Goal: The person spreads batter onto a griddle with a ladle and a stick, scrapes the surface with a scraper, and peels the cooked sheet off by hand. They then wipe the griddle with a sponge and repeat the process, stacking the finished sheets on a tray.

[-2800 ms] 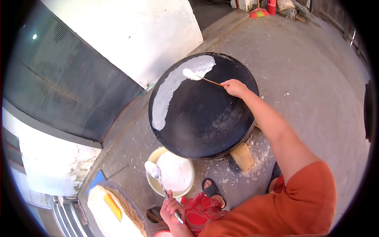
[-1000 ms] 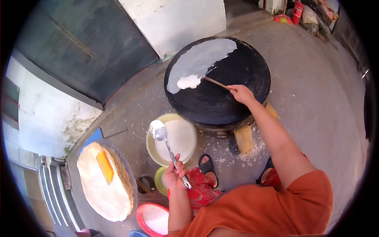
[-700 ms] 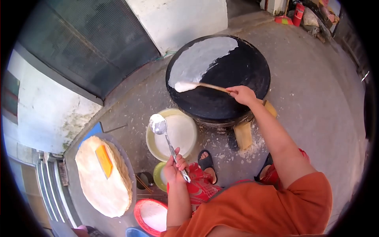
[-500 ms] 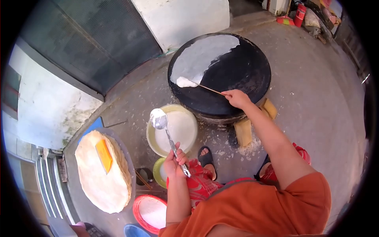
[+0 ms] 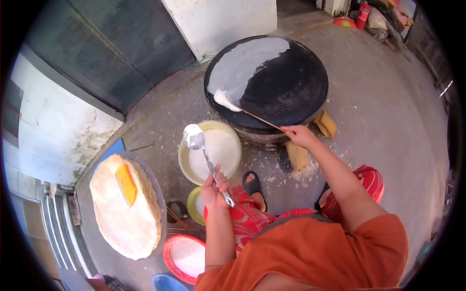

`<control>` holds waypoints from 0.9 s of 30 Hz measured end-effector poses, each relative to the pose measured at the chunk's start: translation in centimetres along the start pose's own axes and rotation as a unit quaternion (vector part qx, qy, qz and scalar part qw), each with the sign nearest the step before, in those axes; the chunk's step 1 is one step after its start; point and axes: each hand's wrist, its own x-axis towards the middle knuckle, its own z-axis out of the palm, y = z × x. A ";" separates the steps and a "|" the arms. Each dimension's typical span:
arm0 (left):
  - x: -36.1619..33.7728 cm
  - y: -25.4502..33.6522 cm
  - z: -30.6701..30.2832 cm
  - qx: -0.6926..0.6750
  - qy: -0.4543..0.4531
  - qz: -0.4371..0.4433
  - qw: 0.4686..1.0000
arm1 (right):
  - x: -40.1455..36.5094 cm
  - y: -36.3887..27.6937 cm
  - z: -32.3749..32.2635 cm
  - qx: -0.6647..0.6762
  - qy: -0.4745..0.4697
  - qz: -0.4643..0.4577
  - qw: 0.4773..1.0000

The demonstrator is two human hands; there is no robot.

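My left hand [image 5: 215, 189] grips the handle of a metal ladle [image 5: 195, 139], whose bowl is smeared with white batter and hovers over a cream basin [image 5: 182, 157] of batter. My right hand [image 5: 299, 136] pinches a thin wooden stick [image 5: 264, 121] at the front edge of a round black griddle [image 5: 291, 82]. A thick lump of white batter [image 5: 225, 100] lies at the stick's far end, near the griddle's left front edge, and hides that end. Over the griddle's left and back part spreads a thin greyish sheet of batter [image 5: 242, 65].
A tall stack of thin round flatbreads [image 5: 114, 213] stands at left, with an orange scraper [image 5: 126, 185] on top. Beside my legs are a red basin [image 5: 167, 254], a green bowl [image 5: 191, 206] and a blue basin [image 5: 167, 282]. Wooden blocks [image 5: 297, 156] sit by the griddle's base.
My right hand has drawn the stick toward me and slightly right. The batter lump has stretched along the griddle's left front edge. The ladle stays nearly where it was.
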 end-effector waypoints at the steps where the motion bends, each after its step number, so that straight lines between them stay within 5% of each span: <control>1: -0.2 -0.1 0.2 0.009 0.017 0.011 1.000 | -1.9 -1.1 -1.0 -0.064 -0.005 0.032 0.997; 8: -0.3 0.6 -1.1 0.004 -0.021 0.004 1.000 | -4.2 -1.2 4.2 -0.250 0.105 0.017 0.962; 10: -0.4 0.6 -0.9 0.003 -0.028 -0.001 1.000 | -1.6 -2.8 7.9 -0.191 0.139 -0.071 0.969; 12: -0.6 0.5 -0.9 -0.002 -0.039 -0.012 0.999 | 0.7 -8.3 9.9 -0.233 0.032 -0.053 0.971; 14: -0.7 0.3 -0.9 0.018 -0.029 -0.004 0.999 | 4.7 -8.2 15.4 -0.277 0.046 -0.114 0.953; 19: -1.4 0.0 -0.1 0.047 0.015 0.014 0.999 | 7.2 -10.6 18.7 -0.311 -0.010 -0.041 0.949; 27: -1.5 0.3 -0.7 0.040 -0.023 0.013 0.999 | -1.6 -10.0 15.0 -0.185 0.014 0.019 0.983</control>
